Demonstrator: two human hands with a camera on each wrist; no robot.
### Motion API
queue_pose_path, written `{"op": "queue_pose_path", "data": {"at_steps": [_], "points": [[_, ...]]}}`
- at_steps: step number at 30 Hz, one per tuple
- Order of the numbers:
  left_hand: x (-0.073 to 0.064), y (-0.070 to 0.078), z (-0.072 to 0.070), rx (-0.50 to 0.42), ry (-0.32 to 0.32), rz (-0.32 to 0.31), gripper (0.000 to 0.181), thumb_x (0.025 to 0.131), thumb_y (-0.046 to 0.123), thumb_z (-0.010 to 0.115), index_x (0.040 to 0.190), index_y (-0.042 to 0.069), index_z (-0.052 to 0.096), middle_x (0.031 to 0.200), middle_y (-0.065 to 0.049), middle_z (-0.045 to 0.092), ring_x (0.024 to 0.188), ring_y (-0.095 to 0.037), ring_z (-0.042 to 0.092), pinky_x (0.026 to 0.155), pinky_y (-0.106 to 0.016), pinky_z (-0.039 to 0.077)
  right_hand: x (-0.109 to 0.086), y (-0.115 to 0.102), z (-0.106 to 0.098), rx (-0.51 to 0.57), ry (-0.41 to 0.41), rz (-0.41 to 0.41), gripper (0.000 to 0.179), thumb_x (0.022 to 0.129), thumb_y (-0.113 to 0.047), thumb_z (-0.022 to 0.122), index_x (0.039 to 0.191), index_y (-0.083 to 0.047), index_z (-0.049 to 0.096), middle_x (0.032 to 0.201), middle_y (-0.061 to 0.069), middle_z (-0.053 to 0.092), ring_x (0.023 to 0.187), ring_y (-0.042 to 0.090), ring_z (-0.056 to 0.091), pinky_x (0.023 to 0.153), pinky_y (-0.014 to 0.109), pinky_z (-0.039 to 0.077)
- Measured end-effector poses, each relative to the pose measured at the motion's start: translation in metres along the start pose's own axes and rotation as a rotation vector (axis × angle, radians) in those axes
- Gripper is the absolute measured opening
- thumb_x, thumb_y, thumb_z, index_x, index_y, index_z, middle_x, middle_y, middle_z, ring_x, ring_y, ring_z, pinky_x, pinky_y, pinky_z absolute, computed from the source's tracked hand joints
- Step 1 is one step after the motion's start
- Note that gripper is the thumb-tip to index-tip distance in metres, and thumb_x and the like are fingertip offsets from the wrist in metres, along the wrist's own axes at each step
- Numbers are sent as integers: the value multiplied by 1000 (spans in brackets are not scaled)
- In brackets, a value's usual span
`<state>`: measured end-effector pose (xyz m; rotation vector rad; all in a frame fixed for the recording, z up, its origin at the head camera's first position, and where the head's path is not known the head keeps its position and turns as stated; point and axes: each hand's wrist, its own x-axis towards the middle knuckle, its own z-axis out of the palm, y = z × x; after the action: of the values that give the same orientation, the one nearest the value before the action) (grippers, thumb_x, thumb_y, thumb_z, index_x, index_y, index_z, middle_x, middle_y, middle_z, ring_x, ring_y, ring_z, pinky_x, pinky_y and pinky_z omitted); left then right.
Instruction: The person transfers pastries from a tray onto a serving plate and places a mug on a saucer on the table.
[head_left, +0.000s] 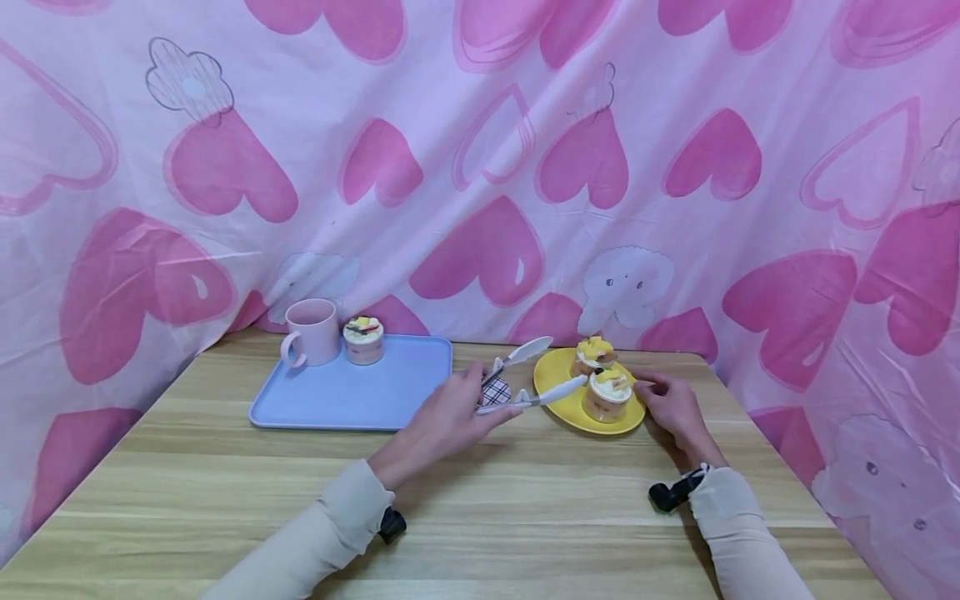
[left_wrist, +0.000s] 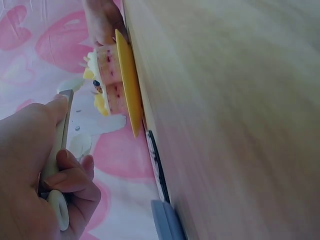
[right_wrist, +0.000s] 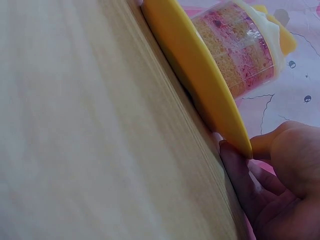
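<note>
My left hand [head_left: 450,412] grips a pair of tongs [head_left: 562,389] with pale tips, its two arms spread apart and nothing between them. The tips point toward a yellow plate [head_left: 557,379]. Two clear cups of layered cake stand on that plate: a front cake cup [head_left: 607,398] with cream and yellow fruit, and a rear cake cup [head_left: 585,364] partly behind it. At the plate's right side, my right hand [head_left: 675,408] pinches the rim; the right wrist view shows the thumb [right_wrist: 272,145] above the edge and a finger [right_wrist: 234,160] underneath.
A blue tray [head_left: 337,408] lies at the left, carrying a pink mug [head_left: 313,333] and another cake cup [head_left: 364,343]. Between tray and plate is a checked coaster [head_left: 497,392], partly hidden by the tongs. A pink heart-print cloth [head_left: 480,167] hangs behind the wooden table [head_left: 540,517].
</note>
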<state>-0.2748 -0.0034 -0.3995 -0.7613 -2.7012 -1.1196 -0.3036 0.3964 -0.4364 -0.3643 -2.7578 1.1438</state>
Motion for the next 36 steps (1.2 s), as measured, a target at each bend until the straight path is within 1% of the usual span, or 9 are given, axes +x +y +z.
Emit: {"op": "queue_pose_path", "data": {"at_steps": [6, 10, 15, 18, 21, 24, 27, 29, 36], "points": [[-5, -5, -8, -18, 18, -20, 67, 84, 63, 71, 123, 13, 51, 84, 4, 60, 66, -9, 59, 51, -26, 50, 0, 0, -1, 4, -4, -10, 40, 104, -33, 54, 142, -20, 58, 122, 17, 64, 109, 27, 57, 82, 30, 45], [-7, -10, -14, -12, 53, -22, 66, 83, 59, 74, 124, 14, 51, 88, 5, 60, 70, -7, 60, 55, -24, 51, 0, -1, -2, 5, -9, 0, 41, 104, -33, 53, 143, -20, 57, 124, 17, 63, 111, 28, 56, 85, 32, 44], [-9, -17, -20, -6, 100, 7, 60, 84, 58, 74, 121, 18, 50, 85, 6, 59, 70, -7, 58, 57, -24, 50, 2, -1, -3, 5, -12, 4, 41, 104, -33, 52, 143, -20, 57, 125, 17, 62, 111, 29, 55, 85, 33, 44], [-11, -21, -24, 12, 128, 23, 58, 84, 59, 73, 119, 18, 50, 82, 5, 58, 68, -8, 56, 56, -24, 48, 2, 0, -3, 12, -22, 4, 41, 105, -32, 52, 143, -19, 56, 125, 18, 61, 111, 29, 56, 85, 33, 44], [-14, -23, -28, 38, 145, 26, 55, 85, 56, 74, 116, 18, 49, 80, 4, 56, 64, -9, 54, 54, -24, 46, 3, 0, -2, 19, -25, 5, 41, 105, -32, 52, 143, -19, 56, 126, 18, 61, 112, 30, 56, 87, 34, 44], [-16, -26, -33, 65, 144, 5, 55, 86, 57, 73, 114, 17, 48, 79, 2, 54, 62, -11, 52, 52, -25, 44, 3, 1, -1, 18, -24, 4, 41, 105, -32, 52, 143, -20, 56, 125, 18, 61, 111, 29, 55, 86, 33, 44], [-19, -29, -37, 82, 137, -40, 56, 85, 61, 71, 111, 18, 47, 79, 1, 53, 62, -11, 51, 51, -26, 43, 4, 2, 1, 10, -11, 1, 40, 104, -32, 54, 142, -20, 58, 123, 16, 62, 108, 27, 56, 83, 31, 44], [-21, -32, -40, 77, 136, -57, 55, 85, 62, 70, 110, 18, 47, 79, 0, 53, 61, -12, 51, 50, -27, 44, 4, 2, 1, 6, -5, -5, 40, 104, -31, 54, 142, -20, 58, 122, 16, 63, 108, 27, 56, 82, 31, 44], [-25, -41, -47, 100, 139, -58, 56, 85, 65, 68, 106, 18, 45, 79, 0, 53, 59, -12, 51, 49, -27, 44, 3, 2, 0, 15, -10, -12, 40, 104, -31, 55, 142, -19, 58, 125, 17, 62, 110, 28, 56, 83, 31, 43]]}}
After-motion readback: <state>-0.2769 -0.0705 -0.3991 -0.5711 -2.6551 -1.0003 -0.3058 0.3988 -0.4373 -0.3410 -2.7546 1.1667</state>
